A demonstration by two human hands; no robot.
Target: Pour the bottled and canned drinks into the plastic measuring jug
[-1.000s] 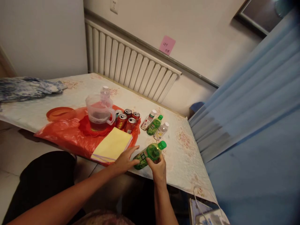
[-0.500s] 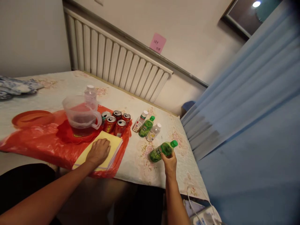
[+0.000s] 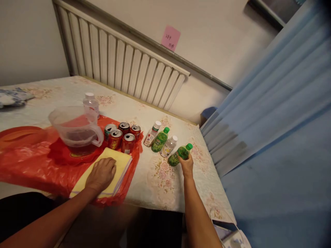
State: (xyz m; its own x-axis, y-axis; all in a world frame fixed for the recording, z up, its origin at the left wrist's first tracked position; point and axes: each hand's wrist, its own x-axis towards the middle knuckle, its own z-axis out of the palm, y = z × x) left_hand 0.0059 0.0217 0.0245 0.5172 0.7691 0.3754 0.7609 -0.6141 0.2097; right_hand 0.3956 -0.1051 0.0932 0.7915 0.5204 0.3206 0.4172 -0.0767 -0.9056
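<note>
My right hand (image 3: 187, 166) is wrapped round a green drink bottle (image 3: 176, 157) with a green cap, at the right end of a row of bottles. Beside it stand a clear bottle with a white cap (image 3: 168, 147), another green bottle (image 3: 159, 140) and a white-capped bottle with a pale label (image 3: 152, 134). My left hand (image 3: 101, 174) lies flat on a folded yellow cloth (image 3: 121, 159), fingers stretched out and holding nothing. The cloth rests on a red plastic bag (image 3: 31, 168) spread over the table.
Several opened drink cans (image 3: 115, 139) stand close together behind the cloth. To their left a clear plastic jug (image 3: 74, 129) sits in a red dish (image 3: 55, 151), with a clear bottle (image 3: 91, 105) behind. A radiator (image 3: 124, 58) runs along the wall; a blue curtain (image 3: 271, 137) hangs at right.
My right hand has moved the green bottle away from me, up to the row's right end. My left hand stays on the yellow cloth. The view has shifted slightly.
</note>
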